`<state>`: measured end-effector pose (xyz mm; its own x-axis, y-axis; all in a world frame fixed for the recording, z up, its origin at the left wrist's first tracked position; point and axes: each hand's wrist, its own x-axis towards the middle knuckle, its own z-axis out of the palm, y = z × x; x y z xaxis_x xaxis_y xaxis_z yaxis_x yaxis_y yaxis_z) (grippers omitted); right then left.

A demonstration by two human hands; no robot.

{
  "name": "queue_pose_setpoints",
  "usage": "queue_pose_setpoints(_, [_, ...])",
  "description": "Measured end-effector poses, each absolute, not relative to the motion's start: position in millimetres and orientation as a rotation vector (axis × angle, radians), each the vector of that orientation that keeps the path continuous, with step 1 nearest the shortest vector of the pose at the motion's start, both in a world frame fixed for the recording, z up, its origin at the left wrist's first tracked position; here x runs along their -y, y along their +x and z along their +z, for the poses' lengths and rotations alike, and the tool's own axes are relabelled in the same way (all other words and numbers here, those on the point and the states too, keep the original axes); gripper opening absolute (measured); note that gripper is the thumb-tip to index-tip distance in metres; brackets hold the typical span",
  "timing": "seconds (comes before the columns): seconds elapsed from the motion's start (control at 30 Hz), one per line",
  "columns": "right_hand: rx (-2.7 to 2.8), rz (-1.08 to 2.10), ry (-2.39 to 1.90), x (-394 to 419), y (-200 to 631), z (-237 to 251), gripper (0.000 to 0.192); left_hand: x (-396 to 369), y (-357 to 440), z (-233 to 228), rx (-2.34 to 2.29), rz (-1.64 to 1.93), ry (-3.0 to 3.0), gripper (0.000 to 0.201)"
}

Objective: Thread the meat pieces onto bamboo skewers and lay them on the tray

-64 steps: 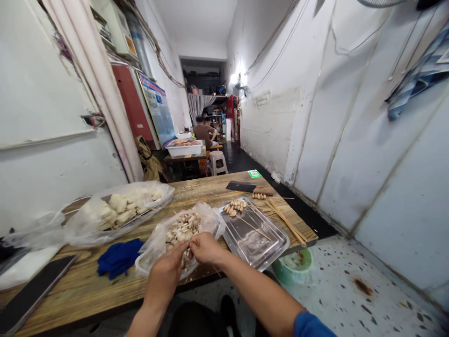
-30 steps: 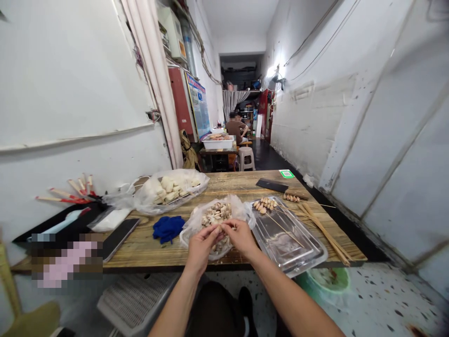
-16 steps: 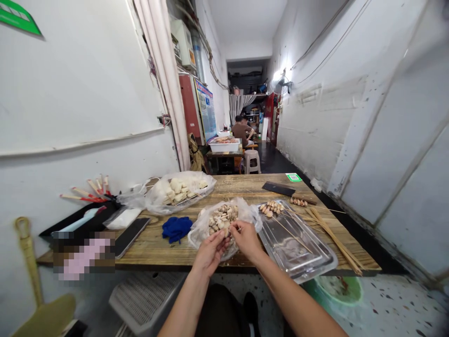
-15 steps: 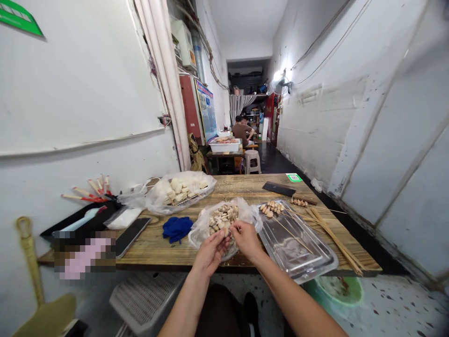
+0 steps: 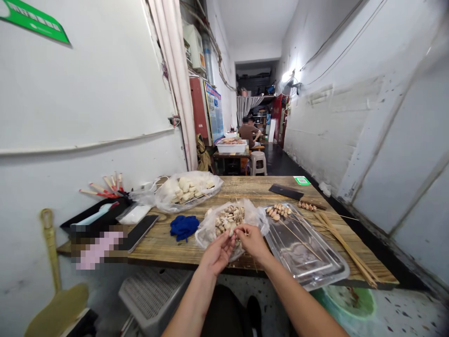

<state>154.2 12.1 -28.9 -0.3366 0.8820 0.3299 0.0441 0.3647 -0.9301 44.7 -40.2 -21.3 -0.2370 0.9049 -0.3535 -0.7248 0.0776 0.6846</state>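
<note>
Now my left hand (image 5: pixel 218 252) and right hand (image 5: pixel 253 241) meet in the lower middle of the frame, fingers narrowed together on a small pale piece of food (image 5: pixel 232 231), pinched just above the near edge of the clear crumpled plastic bag of brown-and-white pieces (image 5: pixel 229 220). A thin wooden skewer (image 5: pixel 255 266) appears to run down from under my right hand, though I cannot tell exactly how the fingers grip it. Compared with a second ago, the hands have lifted slightly off the heap and drawn toward me, so the piece is out of the bag's pile and held between both sets of fingertips; my head has also turned left a little, bringing more of the white wall into view.

Just right of the bag lies the shiny rectangular steel tray (image 5: pixel 315 269), with loaded skewers (image 5: pixel 278 211) at its far end. Loose bamboo sticks (image 5: pixel 347 252) lie beside it along the right edge of the wooden plank table (image 5: pixel 168 245). Left of the bag sits a crumpled blue cloth (image 5: pixel 184 226), and behind it a second clear bag of pale chunks (image 5: pixel 187 187). A dark cleaver (image 5: pixel 286 191) rests at the table's far side. At centre frame, down the corridor, another person (image 5: pixel 249 132) sits at a separate table.
</note>
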Motion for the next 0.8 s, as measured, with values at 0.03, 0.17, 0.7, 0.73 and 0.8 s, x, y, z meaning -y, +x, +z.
queue_pose_setpoints(0.03, [1.670, 1.101, -0.831, -12, 155, -28, 0.019, 40, 45, -21, -0.954, 1.551, 0.270, 0.005])
queue_pose_setpoints(0.17, [1.605, 1.164, -0.828, -10, 155, -24, 0.014, 39, 48, -18, -0.993, 1.576, 0.404, 0.013])
queue_pose_setpoints(0.7, [1.383, 1.528, -0.774, 22, 174, -25, 0.033, 34, 47, -24, -0.924, 1.718, 0.443, 0.022])
queue_pose_setpoints(0.73, [1.419, 1.519, -0.775, 26, 180, -29, 0.033, 34, 44, -24, -0.926, 1.723, 0.449, 0.021])
queue_pose_setpoints(0.8, [1.466, 1.519, -0.769, 35, 190, -37, 0.033, 34, 39, -22, -0.929, 1.725, 0.443, 0.020])
